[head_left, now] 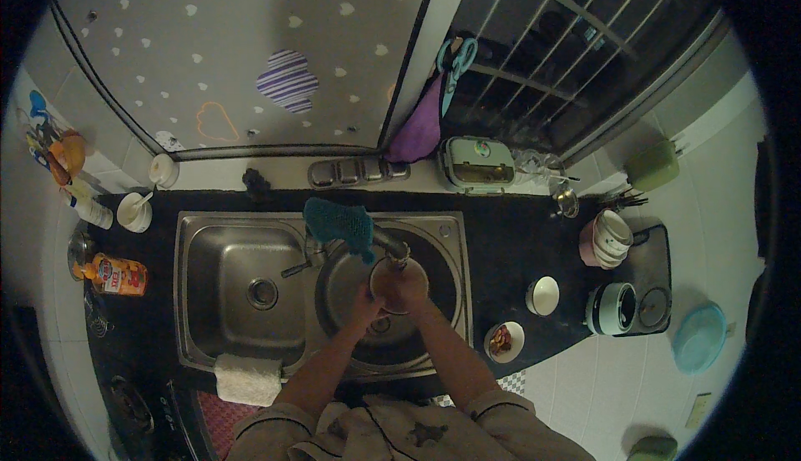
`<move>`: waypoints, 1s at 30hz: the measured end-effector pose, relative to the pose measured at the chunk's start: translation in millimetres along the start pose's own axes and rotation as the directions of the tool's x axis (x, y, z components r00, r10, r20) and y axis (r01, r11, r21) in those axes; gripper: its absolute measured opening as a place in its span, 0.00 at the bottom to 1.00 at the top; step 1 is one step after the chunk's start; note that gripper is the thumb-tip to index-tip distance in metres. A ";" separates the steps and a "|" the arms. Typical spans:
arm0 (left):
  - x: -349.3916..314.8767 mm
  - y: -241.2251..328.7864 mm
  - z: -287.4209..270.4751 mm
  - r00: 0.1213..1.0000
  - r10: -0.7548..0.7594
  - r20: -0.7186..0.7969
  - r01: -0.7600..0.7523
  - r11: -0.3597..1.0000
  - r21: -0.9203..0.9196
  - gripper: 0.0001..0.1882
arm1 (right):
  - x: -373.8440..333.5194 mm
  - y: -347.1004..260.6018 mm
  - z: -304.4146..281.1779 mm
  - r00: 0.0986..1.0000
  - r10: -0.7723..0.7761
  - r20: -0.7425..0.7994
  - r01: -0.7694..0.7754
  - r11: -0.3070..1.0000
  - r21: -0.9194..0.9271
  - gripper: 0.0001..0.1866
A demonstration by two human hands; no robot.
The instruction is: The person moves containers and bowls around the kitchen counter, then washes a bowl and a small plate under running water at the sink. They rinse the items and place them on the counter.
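Observation:
Over the round right basin (334,344) of the steel sink, a round bowl (383,268) sits right under the end of the faucet (389,244). My left hand (365,307) is closed on the bowl's left edge. My right hand (407,291) reaches over the near rim and lies against the bowl's inside; its fingers are too dim to make out. A teal mesh cloth (338,221) drapes over the faucet, and a lever handle (295,270) sticks out to the left. Whether water runs is hard to see.
A square basin (217,248) lies left, with a white towel (249,380) over the front edge. On the right counter are a bowl of food scraps (506,342), a white bowl (543,296), stacked bowls (613,231) and a pot-like container (613,308). An orange bottle (121,275) stands left.

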State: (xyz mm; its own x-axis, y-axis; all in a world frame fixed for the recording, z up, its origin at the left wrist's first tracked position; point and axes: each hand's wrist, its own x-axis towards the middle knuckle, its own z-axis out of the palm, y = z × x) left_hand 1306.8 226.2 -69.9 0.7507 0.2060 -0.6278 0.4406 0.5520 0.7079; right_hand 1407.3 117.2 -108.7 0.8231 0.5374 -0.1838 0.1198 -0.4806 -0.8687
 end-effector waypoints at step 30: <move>7.4 32.9 0.0 0.997 0.075 -0.027 -0.071 0.989 0.129 0.27 | 46.7 -7.8 10.7 0.921 0.320 0.224 -0.136 -0.274 0.952 0.15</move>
State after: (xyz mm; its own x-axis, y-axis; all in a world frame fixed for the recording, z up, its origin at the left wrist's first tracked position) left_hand 1326.8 245.9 -51.2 0.7680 0.2689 -0.5813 0.4459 0.4271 0.7866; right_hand 1438.8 153.5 -115.5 0.6719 0.4956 -0.5504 -0.6731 0.7186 -0.1747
